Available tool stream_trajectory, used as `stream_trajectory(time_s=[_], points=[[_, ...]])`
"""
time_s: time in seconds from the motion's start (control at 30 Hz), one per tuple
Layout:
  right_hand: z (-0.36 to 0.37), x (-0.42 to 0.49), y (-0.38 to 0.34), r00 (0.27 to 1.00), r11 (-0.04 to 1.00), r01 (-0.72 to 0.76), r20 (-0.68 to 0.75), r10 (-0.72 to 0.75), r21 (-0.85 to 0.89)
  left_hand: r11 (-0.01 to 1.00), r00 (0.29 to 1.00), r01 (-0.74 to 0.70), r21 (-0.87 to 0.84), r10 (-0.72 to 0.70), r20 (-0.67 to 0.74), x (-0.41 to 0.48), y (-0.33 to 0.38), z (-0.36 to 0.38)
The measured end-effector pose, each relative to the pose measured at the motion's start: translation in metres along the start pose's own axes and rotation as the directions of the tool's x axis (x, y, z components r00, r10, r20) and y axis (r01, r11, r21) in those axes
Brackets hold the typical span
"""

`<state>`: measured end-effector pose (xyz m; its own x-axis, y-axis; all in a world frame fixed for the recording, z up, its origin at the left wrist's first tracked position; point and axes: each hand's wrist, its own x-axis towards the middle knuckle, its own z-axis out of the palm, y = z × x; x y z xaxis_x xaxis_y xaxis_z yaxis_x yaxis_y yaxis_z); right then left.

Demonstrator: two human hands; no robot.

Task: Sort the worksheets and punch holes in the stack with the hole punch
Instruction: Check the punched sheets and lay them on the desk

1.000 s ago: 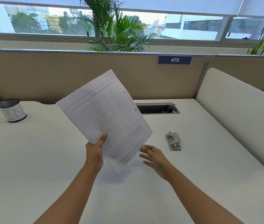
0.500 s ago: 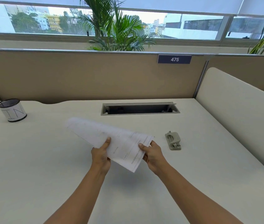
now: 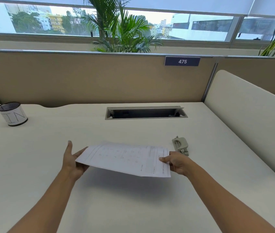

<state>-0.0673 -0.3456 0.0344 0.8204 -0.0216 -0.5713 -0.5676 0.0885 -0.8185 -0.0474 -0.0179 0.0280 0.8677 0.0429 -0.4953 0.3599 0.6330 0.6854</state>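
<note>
Hovering over the desk (image 3: 32, 165) middle: worksheets (image 3: 125, 157), right hand (image 3: 178, 163) pinching 1 end, left hand (image 3: 71, 163) flat underneath, thumb lifted. Hole punch (image 3: 180, 145) near right edge. Likely to fan apart, left side being unclamped.

Open desk (image 3: 133, 207) below held worksheets (image 3: 125, 158), hole punch (image 3: 180, 145) just beyond right hand (image 3: 177, 163), cup (image 3: 12, 114) far left

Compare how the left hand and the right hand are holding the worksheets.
The left hand supports the worksheets at their left edge from below; the right hand pinches their right edge. The left hand's thumb sticks out clear of the paper; the right hand's thumb lies on top of it. Both hold the sheets above the desk.
</note>
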Motion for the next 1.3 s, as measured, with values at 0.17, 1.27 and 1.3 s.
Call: stream_trajectory(time_s=[0.17,1.27,1.3], points=[[-0.011,0.002,-0.004,1.000,0.987,-0.014,-0.005,0.014,-0.162,0.929,0.985,0.153,0.337,-0.170,0.023,0.004,0.008,-0.011],[0.000,-0.003,0.002,0.814,0.843,0.512,-0.220,-0.537,-0.165,0.723,0.894,-0.448,0.526,0.377,0.242,-0.006,-0.023,0.019],[0.000,-0.003,0.001,0.814,0.843,0.512,-0.222,-0.537,-0.165,0.718,0.891,-0.453,0.528,0.382,0.246,-0.006,-0.022,0.018]])
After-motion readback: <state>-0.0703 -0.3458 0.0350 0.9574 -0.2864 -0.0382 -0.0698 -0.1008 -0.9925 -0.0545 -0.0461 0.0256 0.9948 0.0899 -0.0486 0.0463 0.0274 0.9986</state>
